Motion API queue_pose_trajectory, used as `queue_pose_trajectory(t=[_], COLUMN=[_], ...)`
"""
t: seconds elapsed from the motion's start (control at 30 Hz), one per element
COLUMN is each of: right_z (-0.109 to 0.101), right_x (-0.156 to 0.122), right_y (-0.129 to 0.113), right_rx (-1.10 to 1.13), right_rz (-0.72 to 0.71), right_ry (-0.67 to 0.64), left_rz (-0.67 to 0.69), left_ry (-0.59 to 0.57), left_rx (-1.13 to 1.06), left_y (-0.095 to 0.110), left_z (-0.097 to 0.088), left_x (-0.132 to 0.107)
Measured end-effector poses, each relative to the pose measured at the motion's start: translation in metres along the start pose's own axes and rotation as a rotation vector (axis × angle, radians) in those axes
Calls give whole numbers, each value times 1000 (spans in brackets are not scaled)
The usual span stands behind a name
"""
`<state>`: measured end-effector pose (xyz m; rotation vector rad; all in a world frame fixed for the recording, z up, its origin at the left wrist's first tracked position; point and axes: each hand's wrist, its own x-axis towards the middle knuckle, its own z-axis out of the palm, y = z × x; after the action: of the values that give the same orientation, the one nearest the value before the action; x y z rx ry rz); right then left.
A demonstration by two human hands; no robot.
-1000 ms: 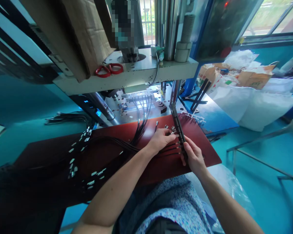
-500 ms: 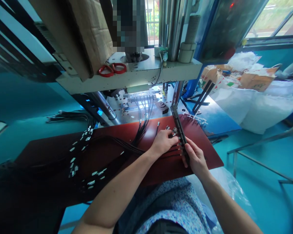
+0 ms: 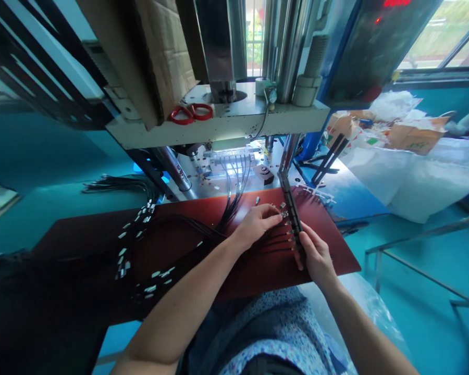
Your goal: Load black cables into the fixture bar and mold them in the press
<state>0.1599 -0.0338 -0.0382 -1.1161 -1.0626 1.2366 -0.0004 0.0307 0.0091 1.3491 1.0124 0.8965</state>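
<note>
Grips a long black bar [image 3: 291, 205] in the right hand [image 3: 317, 258] over a reddish-brown board [image 3: 338, 252]. Holds the left hand [image 3: 260, 221] with fingertips at small metal connectors [image 3: 283, 207] beside the bar. Faces a press [image 3: 230, 126] with red-handled scissors [image 3: 192, 113] on its crosspiece, and black cables [image 3: 225, 216] to the left.

Red-handled scissors [image 3: 191, 111] lay on a pale machine ledge [image 3: 234, 126] just beside brown cardboard [image 3: 168, 57], while red lights [image 3: 397, 2] glowed on a dark control panel [image 3: 365, 57] at right. Farther right, daylight filled a window [image 3: 437, 36] above white sacks [image 3: 406, 179], a cardboard box [image 3: 416, 136] and crumpled wrapping [image 3: 394, 104]. A metal rail [image 3: 422, 229] stood on the teal floor [image 3: 418, 291].
</note>
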Motion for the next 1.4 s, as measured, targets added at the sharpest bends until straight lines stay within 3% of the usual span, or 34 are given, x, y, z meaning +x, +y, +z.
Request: queue_pose_trajectory(t=[0.2,0.3,0.43,0.53,0.87,1.03,1.23,1.4], right_z=[-2,-2,-1,-2,-1,1,-2,-3], right_x=[-1,-2,-1,0,-1,0,-1,-2], right_y=[2,1,0,0,2,-2,-1,-1], right_rx=[14,16,19,2,-222,-98,9,7], right_rz=[34,43,45,37,-7,18,42,51], right_ry=[-6,0,-27,-46,-132,-30,-12,-57], left_rz=[168,212,98,56,50,113,60,-10], left_ry=[217,208,80,54,89,207,159,104], left_rx=[391,489,381,310,167,-6,308,219], left_y=[0,1,1,2,-4,-5,9,11], left_z=[6,8,4,1,3,-2,-8,-5], left_x=[-3,-5,2,8,9,9,10,11])
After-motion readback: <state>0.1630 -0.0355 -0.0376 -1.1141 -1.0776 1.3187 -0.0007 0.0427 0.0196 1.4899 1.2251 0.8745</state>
